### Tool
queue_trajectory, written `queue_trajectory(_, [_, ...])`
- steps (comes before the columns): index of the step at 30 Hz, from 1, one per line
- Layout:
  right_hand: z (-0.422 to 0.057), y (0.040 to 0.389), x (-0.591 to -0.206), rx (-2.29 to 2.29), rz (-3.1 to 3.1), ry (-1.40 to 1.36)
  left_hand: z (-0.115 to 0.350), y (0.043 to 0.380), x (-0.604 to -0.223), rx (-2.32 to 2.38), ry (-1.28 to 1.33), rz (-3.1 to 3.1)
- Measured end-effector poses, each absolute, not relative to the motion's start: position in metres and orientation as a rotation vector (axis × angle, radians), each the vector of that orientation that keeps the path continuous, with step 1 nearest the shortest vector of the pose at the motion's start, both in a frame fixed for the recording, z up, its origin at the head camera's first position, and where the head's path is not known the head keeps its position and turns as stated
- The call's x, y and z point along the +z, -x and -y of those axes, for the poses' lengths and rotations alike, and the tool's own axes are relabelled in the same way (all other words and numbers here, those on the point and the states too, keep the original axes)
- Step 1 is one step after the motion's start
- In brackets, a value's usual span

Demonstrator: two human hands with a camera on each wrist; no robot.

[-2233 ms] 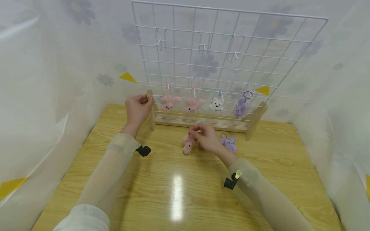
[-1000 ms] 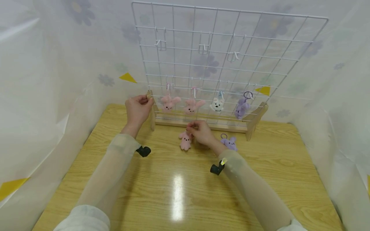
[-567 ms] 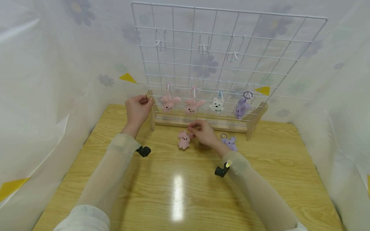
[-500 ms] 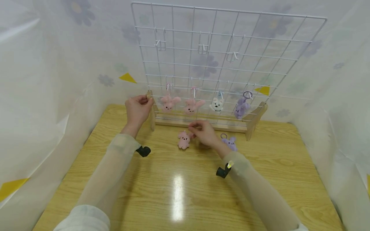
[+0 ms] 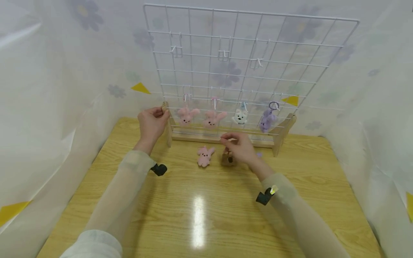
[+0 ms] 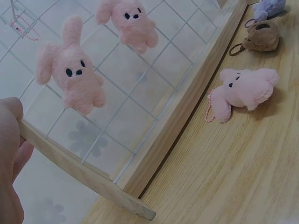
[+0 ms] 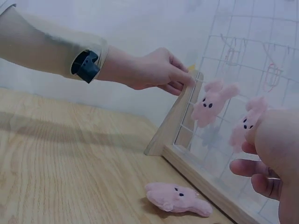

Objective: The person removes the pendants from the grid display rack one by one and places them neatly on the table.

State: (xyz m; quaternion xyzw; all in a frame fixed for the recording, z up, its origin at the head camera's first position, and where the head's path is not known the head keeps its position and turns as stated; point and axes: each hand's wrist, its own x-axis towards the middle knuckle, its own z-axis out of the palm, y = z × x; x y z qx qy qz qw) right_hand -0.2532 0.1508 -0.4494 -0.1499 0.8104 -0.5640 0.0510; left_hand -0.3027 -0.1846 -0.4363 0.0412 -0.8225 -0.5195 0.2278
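Observation:
My left hand [image 5: 152, 123] pinches the top of the left wooden post [image 6: 88, 170] of a wire grid stand. My right hand [image 5: 240, 148] is over a brown plush keychain [image 5: 228, 158], thumb and fingers loosely bent, with nothing seen between them in the right wrist view. The brown plush and its ring lie on the table in the left wrist view. To its left lies a pink bunny plush keychain [image 5: 204, 156], face up with a bead chain [image 6: 209, 108]. A purple plush [image 5: 259, 154] is mostly hidden behind my right hand.
On the grid's [image 5: 251, 14] lower hooks hang two pink bunnies, one at the left end [image 5: 186, 116], a white bear [image 5: 240, 116] and a purple plush [image 5: 266, 121]. Three upper hooks, one being the middle hook [image 5: 223, 54], bear nothing. A patterned sheet surrounds the wooden table [image 5: 161, 215].
The pink bunny, held by my right hand earlier, now lies on the table, let go. That hand has moved right, over the brown plush. My left hand stays on the post.

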Motion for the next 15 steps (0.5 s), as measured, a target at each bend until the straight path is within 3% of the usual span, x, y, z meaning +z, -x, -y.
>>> queue_trajectory(15, [-0.204,0.243,-0.413,-1.814,-2.575,0.519,0.183,0.302,-0.435,-1.438,-0.119,2.267])
